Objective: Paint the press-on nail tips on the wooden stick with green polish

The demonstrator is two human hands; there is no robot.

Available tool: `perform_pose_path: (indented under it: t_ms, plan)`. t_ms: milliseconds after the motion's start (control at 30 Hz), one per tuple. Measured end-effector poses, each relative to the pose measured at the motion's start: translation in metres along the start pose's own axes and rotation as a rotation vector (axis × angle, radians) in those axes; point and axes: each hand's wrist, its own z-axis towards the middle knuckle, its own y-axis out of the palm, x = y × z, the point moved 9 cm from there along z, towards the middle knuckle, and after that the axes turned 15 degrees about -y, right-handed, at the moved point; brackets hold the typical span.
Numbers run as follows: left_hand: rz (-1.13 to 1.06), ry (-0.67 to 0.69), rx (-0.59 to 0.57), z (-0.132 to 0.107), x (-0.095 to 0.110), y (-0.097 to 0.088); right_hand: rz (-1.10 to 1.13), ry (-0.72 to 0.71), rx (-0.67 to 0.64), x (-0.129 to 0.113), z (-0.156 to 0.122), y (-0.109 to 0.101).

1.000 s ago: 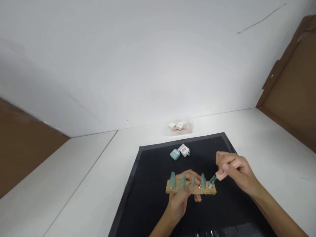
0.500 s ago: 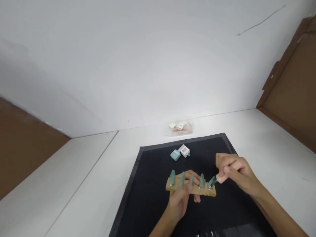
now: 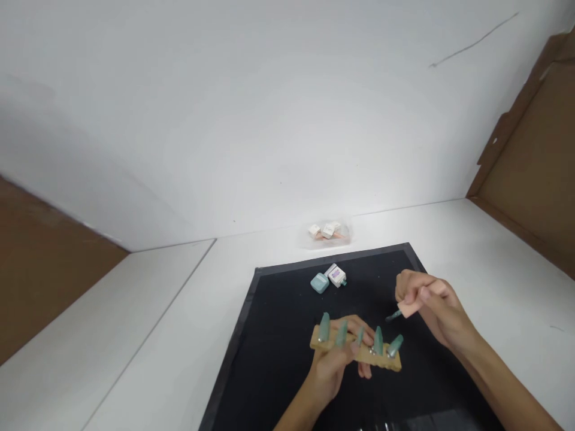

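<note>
My left hand (image 3: 335, 365) grips a tan holder strip (image 3: 354, 353) from below; several teal false nails stand upright along it. My right hand (image 3: 426, 305) pinches the pink cap of a nail polish brush (image 3: 399, 312), whose teal tip hangs a little above and to the right of the strip, clear of the nails. On the black mat (image 3: 278, 335) behind them lie a teal polish bottle (image 3: 319, 282) and a small white box (image 3: 336, 275).
A clear tray (image 3: 329, 231) with small white and pink pieces sits against the white wall beyond the mat. White tabletop (image 3: 148, 335) surrounds the mat. Brown cardboard panels stand at the far left (image 3: 40, 275) and right (image 3: 530, 161).
The brush has lifted off the rightmost nail and moved up and to the right. The left hand has shifted the nail strip slightly right and lower.
</note>
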Motion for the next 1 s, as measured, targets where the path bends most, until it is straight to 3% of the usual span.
perform_pose_path:
  t_ms: [167,333,433,567,900,1000]
  plan:
    - [0.135,-0.007,0.018,0.001,-0.002,0.005,0.058,0.024,-0.200,-0.001,-0.004,0.020]
    - [0.240,-0.033,0.005,0.001,0.002,0.012,0.055,0.031,-0.278,-0.007,-0.004,0.033]
    - [0.295,0.051,-0.036,-0.001,0.008,0.017,0.028,0.031,-0.313,-0.008,-0.003,0.038]
    - [0.314,0.181,-0.032,-0.004,0.013,0.018,-0.041,0.049,-0.319,-0.003,-0.004,0.035]
    - [0.352,0.076,-0.009,-0.006,0.007,0.017,-0.130,0.074,-0.233,0.002,-0.001,0.022]
    - [0.370,0.099,-0.006,-0.007,0.008,0.017,-0.062,0.082,-0.180,0.005,-0.004,0.017]
